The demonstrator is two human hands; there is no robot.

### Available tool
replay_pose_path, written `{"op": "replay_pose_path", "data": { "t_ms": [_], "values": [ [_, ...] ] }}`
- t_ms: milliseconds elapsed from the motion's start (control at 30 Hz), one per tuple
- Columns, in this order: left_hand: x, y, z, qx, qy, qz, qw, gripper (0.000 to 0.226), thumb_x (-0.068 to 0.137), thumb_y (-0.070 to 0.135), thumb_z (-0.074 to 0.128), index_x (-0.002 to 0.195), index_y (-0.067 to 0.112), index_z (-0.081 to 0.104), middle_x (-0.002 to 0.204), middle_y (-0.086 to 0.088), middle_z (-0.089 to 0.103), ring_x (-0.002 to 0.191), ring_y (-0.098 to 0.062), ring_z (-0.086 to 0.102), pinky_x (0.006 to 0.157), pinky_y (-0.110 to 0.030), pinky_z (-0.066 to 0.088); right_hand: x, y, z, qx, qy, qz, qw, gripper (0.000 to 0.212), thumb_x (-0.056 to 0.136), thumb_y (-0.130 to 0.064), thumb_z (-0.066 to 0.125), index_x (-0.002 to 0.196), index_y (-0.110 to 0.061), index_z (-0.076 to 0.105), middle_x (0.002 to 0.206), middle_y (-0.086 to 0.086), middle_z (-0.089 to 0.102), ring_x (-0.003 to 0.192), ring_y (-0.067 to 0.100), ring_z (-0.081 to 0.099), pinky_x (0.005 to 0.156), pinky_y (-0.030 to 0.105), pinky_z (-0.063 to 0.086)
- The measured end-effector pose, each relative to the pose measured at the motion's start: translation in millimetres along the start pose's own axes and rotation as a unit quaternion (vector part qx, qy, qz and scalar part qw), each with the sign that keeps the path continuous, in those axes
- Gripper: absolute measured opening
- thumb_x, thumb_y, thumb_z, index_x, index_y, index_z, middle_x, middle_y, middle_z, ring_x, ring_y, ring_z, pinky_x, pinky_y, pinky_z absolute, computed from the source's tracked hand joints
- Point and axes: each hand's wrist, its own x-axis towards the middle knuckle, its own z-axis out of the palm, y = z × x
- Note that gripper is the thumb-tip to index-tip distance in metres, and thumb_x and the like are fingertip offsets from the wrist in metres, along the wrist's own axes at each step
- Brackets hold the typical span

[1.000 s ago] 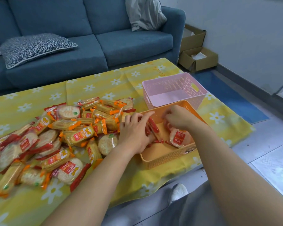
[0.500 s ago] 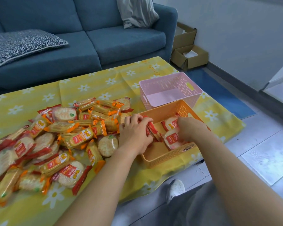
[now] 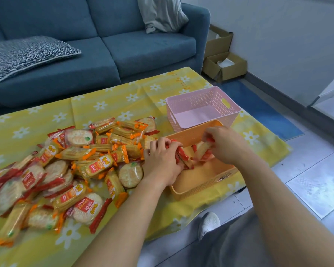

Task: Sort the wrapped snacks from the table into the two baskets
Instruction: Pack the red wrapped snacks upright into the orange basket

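Nearest, both hands reach into the orange basket (image 3: 201, 183) at the counter (image 3: 104, 105) edge. The left hand (image 3: 162, 162) curls its fingers round red-wrapped snacks (image 3: 181, 154), and the right hand (image 3: 226, 145) pinches another red-wrapped pack (image 3: 203, 149). The snack pile (image 3: 75, 170) crowds the left side. The pink basket (image 3: 201, 106) sits just behind, with a blue sofa (image 3: 143, 49) beyond.

Red labels on several snack wrappers (image 3: 96, 166) carry inverted print reading roughly "151", otherwise blurred.

Soft even daylight, wide-angle edge bending, slight motion blur
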Motion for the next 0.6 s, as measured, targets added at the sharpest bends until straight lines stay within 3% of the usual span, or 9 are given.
{"op": "replay_pose_path", "data": {
  "t_ms": [133,233,333,400,467,533,600],
  "values": [
    [0,0,1,0.009,0.002,-0.002,1.000,0.058,0.086,0.061,0.059,0.139,0.045,0.041,0.138,0.007,0.036,0.129,-0.023,0.030,0.107,-0.044,0.032,5,-23,8,-0.025,0.079,-0.068,0.994,0.027,0.087,-0.006,0.060,0.085,-0.031,0.068,0.118,-0.003,0.055,0.109,0.025,0.047,0.077,0.035,0.047],
    [-1,-1,0,0.014,0.000,-0.001,1.000,0.058,0.087,0.061,0.058,0.140,0.044,0.040,0.141,0.006,0.035,0.130,-0.024,0.030,0.107,-0.044,0.031,9,-39,18,-0.030,0.080,-0.044,0.995,0.024,0.091,-0.009,0.060,0.086,-0.032,0.065,0.126,0.000,0.047,0.106,0.026,0.048,0.062,0.032,0.041],
    [-2,0,0,0.013,-0.003,0.001,1.000,0.068,0.081,0.074,0.056,0.139,0.041,0.041,0.139,0.006,0.035,0.129,-0.024,0.030,0.107,-0.045,0.031,10,-44,27,0.020,0.050,-0.025,0.998,0.026,0.089,-0.005,0.055,0.092,-0.028,0.066,0.122,0.003,0.048,0.089,0.028,0.059,0.061,0.037,0.050],
    [0,1,-2,0.009,-0.008,-0.004,1.000,0.086,0.071,0.084,0.055,0.141,0.039,0.036,0.139,0.005,0.033,0.129,-0.025,0.030,0.107,-0.045,0.030,8,-43,31,0.096,-0.005,-0.046,0.994,0.031,0.087,-0.003,0.051,0.100,-0.025,0.070,0.120,0.004,0.052,0.094,0.028,0.061,0.076,0.038,0.053],
    [1,3,-6,0.028,0.014,0.019,0.999,0.101,0.064,0.084,0.060,0.146,0.035,0.028,0.141,0.003,0.032,0.129,-0.026,0.032,0.106,-0.047,0.029,6,-42,29,0.156,-0.022,-0.065,0.985,0.036,0.083,-0.001,0.050,0.105,-0.018,0.074,0.115,0.004,0.059,0.101,0.023,0.059,0.085,0.031,0.048],
    [4,6,-8,0.067,0.045,0.072,0.994,0.102,0.064,0.080,0.064,0.147,0.031,0.029,0.142,0.001,0.037,0.128,-0.027,0.036,0.102,-0.048,0.031,4,-40,29,0.218,-0.002,-0.053,0.975,0.033,0.080,0.002,0.053,0.101,-0.012,0.074,0.102,-0.001,0.066,0.094,0.018,0.061,0.080,0.027,0.048],
    [8,11,-8,0.071,0.055,0.099,0.991,0.086,0.074,0.070,0.063,0.144,0.031,0.032,0.139,0.003,0.043,0.126,-0.027,0.041,0.098,-0.046,0.032,5,-35,30,0.309,-0.009,0.011,0.951,0.027,0.081,0.006,0.056,0.098,-0.011,0.069,0.095,-0.002,0.068,0.076,0.013,0.063,0.066,0.025,0.051]
  ]
}}
